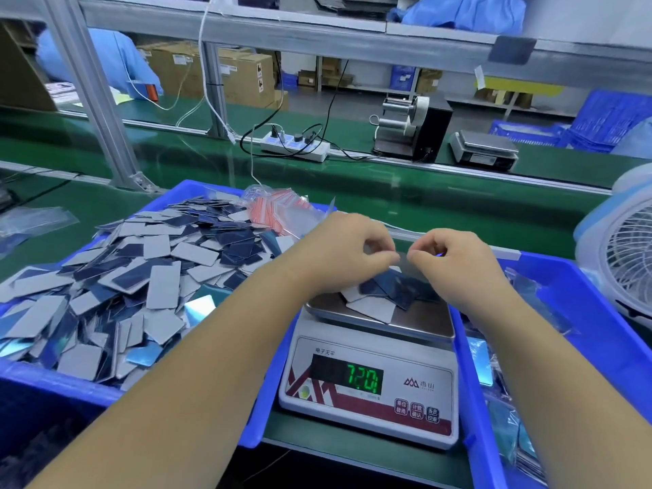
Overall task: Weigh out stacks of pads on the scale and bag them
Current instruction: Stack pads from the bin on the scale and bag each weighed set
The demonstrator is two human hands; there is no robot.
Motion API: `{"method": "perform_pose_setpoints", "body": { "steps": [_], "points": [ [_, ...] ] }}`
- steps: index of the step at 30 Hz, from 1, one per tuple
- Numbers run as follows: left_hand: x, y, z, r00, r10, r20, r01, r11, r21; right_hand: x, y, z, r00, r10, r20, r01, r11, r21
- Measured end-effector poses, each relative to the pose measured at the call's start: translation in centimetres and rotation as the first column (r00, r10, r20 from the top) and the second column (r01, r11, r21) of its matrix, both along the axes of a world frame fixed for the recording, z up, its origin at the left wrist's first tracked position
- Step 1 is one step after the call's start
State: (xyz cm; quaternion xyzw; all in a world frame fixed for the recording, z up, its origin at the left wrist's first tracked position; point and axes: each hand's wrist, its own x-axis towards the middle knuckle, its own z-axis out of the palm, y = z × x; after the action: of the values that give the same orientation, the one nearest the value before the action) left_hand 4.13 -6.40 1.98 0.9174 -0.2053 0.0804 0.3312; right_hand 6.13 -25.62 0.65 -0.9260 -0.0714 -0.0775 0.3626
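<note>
The scale (370, 393) sits wedged between two blue bins (268, 411), touching both. Behind it lies open green belt (458, 213). A fan (628, 262) blocks the far right.

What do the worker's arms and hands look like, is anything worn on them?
Both forearms are bare as far as the picture shows, with no sleeves in view. The left hand and right hand wear no gloves, and no rings, watch or wristband show on the sides visible.
</note>
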Motion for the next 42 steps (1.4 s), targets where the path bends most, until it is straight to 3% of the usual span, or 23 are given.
{"method": "perform_pose_setpoints", "body": {
  "steps": [8,14,18,23,27,42],
  "points": [
    [0.9,0.1,1.3,0.994,0.101,-0.031,-0.102,0.993,-0.064,0.1,-1.0,0.3,0.999,-0.006,-0.041,0.005,1.0,-0.017],
    [1.5,0.4,2.0,0.965,0.11,-0.236,-0.059,0.975,0.213,0.3,-1.6,0.4,0.992,0.043,-0.116,-0.047,0.998,-0.037],
    [1.5,0.7,2.2,0.915,0.114,-0.388,0.068,0.903,0.425,0.3,-2.0,0.3,0.977,0.067,-0.204,-0.083,0.994,-0.07],
    [1.1,0.5,2.0,0.9,0.042,-0.433,0.224,0.808,0.545,-0.4,-1.9,0.8,0.943,0.101,-0.318,-0.167,0.968,-0.187],
    [1.0,0.0,1.4,0.913,0.032,-0.406,0.241,0.76,0.603,-0.7,-1.5,0.9,0.944,0.092,-0.316,-0.169,0.96,-0.224],
    [2.0,0.0,1.4,0.9,0.037,-0.435,0.178,0.879,0.442,-0.2,-0.4,0.2,0.929,0.111,-0.354,-0.137,0.989,-0.048]
  ]
}}
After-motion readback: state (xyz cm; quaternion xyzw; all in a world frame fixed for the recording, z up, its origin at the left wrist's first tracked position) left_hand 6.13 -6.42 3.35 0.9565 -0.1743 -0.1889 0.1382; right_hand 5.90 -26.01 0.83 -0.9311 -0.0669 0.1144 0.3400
